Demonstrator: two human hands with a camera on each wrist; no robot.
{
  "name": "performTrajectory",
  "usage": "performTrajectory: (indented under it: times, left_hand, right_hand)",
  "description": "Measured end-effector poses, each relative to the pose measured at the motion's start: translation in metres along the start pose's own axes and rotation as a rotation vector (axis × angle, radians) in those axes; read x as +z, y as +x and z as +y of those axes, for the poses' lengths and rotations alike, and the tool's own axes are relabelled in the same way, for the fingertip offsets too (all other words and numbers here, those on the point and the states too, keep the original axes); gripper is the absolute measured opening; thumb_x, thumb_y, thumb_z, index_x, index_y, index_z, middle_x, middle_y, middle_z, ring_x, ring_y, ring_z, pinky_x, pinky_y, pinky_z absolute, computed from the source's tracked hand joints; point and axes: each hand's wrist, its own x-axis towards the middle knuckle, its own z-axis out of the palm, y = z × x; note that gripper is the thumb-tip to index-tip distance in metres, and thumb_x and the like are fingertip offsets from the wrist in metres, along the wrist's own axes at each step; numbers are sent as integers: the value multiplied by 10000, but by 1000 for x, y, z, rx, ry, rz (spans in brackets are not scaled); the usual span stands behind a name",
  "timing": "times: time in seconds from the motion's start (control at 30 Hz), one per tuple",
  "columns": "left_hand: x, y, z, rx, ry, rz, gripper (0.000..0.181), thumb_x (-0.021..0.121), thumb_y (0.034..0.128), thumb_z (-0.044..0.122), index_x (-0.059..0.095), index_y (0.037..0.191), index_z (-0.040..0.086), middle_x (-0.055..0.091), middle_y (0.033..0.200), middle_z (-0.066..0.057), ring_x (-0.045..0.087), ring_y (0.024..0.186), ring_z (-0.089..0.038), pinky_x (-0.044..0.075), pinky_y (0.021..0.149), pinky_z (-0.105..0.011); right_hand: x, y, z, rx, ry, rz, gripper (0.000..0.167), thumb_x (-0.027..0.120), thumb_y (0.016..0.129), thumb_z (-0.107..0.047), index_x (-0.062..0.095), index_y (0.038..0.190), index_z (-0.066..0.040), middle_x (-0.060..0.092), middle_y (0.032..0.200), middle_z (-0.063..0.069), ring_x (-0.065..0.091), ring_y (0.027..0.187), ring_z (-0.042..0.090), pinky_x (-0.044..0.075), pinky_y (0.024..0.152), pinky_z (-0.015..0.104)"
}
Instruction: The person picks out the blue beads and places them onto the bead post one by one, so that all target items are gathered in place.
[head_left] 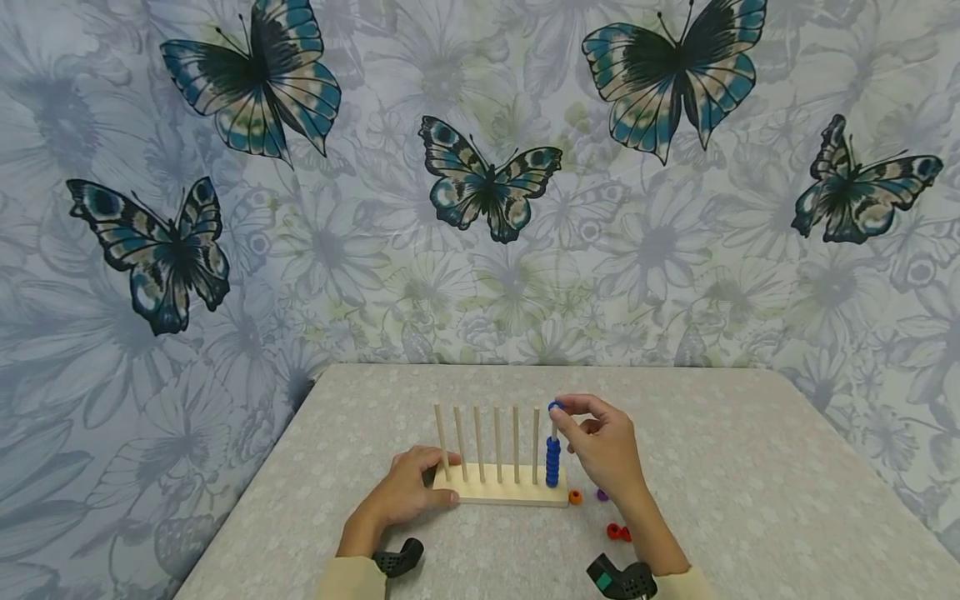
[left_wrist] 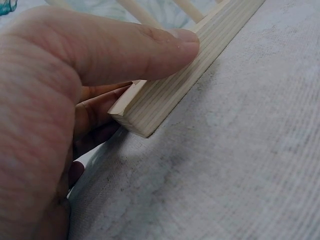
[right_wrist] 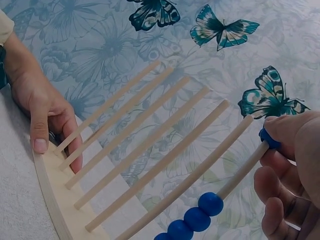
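A wooden peg stand (head_left: 510, 497) with a row of upright pegs stands on the table. My left hand (head_left: 408, 487) grips the left end of its base, thumb on the front edge and fingers behind, as the left wrist view shows with the base (left_wrist: 165, 92). Blue beads (head_left: 552, 462) are stacked on the rightmost peg; the other pegs are bare. My right hand (head_left: 609, 446) pinches one more blue bead (right_wrist: 270, 139) at the top of that peg, around its tip. In the right wrist view a gap of bare peg separates it from the stacked beads (right_wrist: 197, 220).
An orange bead (head_left: 575, 497) lies beside the stand's right end. A purple bead (head_left: 602, 495) and red beads (head_left: 613, 531) lie near my right wrist, partly hidden by it. The patterned tablecloth (head_left: 750, 467) reaches back to a wall (head_left: 360, 300) with butterflies.
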Motion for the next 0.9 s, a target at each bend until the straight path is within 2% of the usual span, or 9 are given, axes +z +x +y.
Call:
performTrajectory:
  times: [0.2,0.3,0.6,0.77,0.9]
  left_hand:
    - [-1,0,1,-11,5,-2,448,878,697,479,678,1097,470,598,1325,118,408,1354,-268,249,1133,-626]
    - [-1,0,1,-10,10,-1,443,878,700,471,682,1097,456,602,1325,107,414,1348,-270,254,1127,-623]
    - [0,2,-1,0,-3,-6,419,878,700,449,695,1076,431,621,1298,113,447,1328,-254,224,1136,-609]
    - [1,3,-1,9,-3,-12,422,875,698,464,691,1077,442,619,1294,130,452,1329,-244,219,1138,-608]
    - [2,3,-3,7,-13,-13,415,872,698,468,687,1069,456,616,1290,143,451,1331,-237,216,1140,-609]
  right_hand:
    - [0,0,1,13,-14,-5,179,741,912,-147,729,1066,-56,701,963,121,578,546,122,516,528,250]
    - [0,-1,1,22,-16,-7,180,742,912,-152,728,1065,-59,699,965,119,561,544,79,520,537,252]
    - [-2,-2,-1,-2,-32,14,195,756,897,-143,724,1077,-76,672,1028,129,610,592,112,437,456,228]
    - [-3,3,17,4,-30,30,189,756,905,-193,723,1079,-126,683,1063,84,636,627,183,453,462,239]
    - [-3,7,33,-1,-8,57,178,733,926,-294,725,1064,-180,696,1016,21,650,658,207,500,476,266]
